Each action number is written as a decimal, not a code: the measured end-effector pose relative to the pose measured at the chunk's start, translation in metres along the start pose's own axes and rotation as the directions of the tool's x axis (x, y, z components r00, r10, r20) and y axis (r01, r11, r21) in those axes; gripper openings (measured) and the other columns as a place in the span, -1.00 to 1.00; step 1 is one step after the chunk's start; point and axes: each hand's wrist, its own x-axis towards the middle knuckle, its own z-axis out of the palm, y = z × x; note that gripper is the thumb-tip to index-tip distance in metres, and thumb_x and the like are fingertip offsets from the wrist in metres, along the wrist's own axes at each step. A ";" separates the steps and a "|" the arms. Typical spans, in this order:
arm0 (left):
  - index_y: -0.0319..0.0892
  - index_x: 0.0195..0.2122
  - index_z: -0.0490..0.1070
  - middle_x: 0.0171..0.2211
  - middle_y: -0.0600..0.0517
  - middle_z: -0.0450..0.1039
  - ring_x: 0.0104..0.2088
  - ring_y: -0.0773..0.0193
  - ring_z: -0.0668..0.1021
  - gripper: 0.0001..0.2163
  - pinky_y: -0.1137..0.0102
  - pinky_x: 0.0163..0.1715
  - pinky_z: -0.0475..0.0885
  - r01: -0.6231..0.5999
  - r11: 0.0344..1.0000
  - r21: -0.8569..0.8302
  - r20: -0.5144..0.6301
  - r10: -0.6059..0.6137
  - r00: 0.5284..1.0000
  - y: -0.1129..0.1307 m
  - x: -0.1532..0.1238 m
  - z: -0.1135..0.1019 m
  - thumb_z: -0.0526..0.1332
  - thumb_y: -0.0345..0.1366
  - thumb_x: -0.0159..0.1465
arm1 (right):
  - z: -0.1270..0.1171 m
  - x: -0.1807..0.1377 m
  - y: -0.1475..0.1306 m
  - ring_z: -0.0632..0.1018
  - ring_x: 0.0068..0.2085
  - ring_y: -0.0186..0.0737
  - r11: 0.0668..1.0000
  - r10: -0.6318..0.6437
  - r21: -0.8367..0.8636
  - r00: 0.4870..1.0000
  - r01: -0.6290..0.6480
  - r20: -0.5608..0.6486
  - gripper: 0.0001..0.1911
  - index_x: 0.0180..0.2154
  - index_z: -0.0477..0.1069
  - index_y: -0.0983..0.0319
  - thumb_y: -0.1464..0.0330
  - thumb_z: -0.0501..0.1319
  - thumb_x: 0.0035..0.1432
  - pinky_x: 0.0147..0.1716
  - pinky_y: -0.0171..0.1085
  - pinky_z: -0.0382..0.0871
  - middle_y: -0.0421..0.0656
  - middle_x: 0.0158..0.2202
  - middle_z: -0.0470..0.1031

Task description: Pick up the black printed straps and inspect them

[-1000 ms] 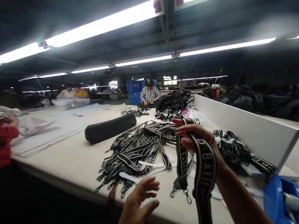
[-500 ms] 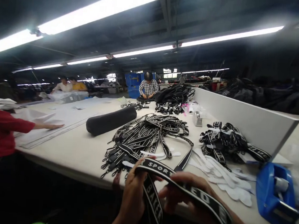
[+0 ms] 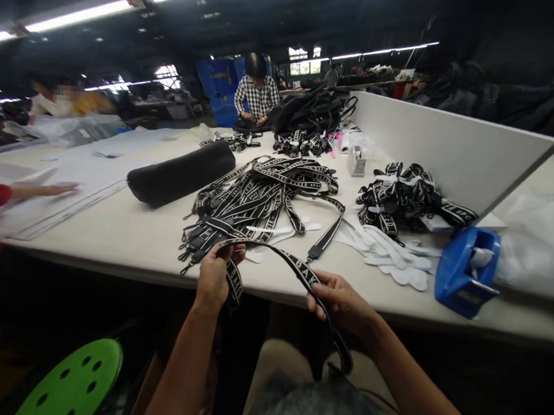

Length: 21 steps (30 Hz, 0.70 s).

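Note:
Both my hands hold one black strap [image 3: 286,263] with white lettering, stretched between them just in front of the table edge. My left hand [image 3: 215,275] pinches one part of it, and a short end hangs below the fingers. My right hand [image 3: 337,299] grips it further along, and the rest drops down toward my lap. Behind my hands, a pile of similar lettered straps [image 3: 263,200] lies on the table [image 3: 126,234]. White padded pieces [image 3: 388,251] lie to the right of that pile.
A blue tape dispenser [image 3: 466,272] stands at the right, bundled straps [image 3: 402,195] beside a white divider board [image 3: 445,147]. A black cylindrical bag [image 3: 178,173] lies left of the pile. Another person's red-sleeved arm [image 3: 0,195] rests on paper sheets. A person in a checked shirt [image 3: 257,94] works far back. A green stool [image 3: 74,383] stands below.
My hands have drawn apart, pulling the strap out into a longer span. The view has tilted down, showing my lap and the stool.

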 end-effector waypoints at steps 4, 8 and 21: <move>-0.24 -0.22 0.53 -0.36 -0.01 0.58 -0.32 0.33 0.55 -0.62 0.53 -0.24 0.41 0.075 0.966 0.246 0.308 -0.151 0.939 0.003 -0.018 0.002 0.50 -0.38 -0.10 | -0.004 0.014 -0.015 0.42 -0.63 -0.50 0.999 -0.046 0.013 0.999 0.046 -0.027 -0.66 -0.15 0.44 0.28 0.21 0.36 0.10 -0.68 -0.55 0.19 -0.20 -0.48 0.54; -0.18 -0.04 0.48 -0.37 -0.03 0.58 -0.33 0.25 0.56 -0.65 0.44 -0.29 0.42 0.102 0.842 0.530 0.668 -0.489 0.561 0.007 -0.036 0.014 0.36 -0.29 0.13 | -0.001 0.027 -0.017 0.44 -0.56 -0.50 0.996 -0.033 -0.079 0.998 0.037 0.056 -0.68 -0.15 0.45 0.30 0.21 0.31 0.15 -0.61 -0.55 0.25 -0.18 -0.42 0.54; -0.08 -0.14 0.53 -0.09 -0.03 0.57 -0.01 0.10 0.53 -0.70 0.27 0.16 0.27 -0.592 0.541 0.597 0.269 0.560 0.784 -0.018 -0.040 0.009 0.19 -0.49 0.13 | 0.008 0.048 0.029 0.58 -0.21 -0.13 0.313 -0.359 -0.949 0.922 -0.025 -0.143 -0.73 -0.12 0.51 0.18 0.45 0.18 0.13 -0.17 -0.24 0.34 -0.10 -0.22 0.62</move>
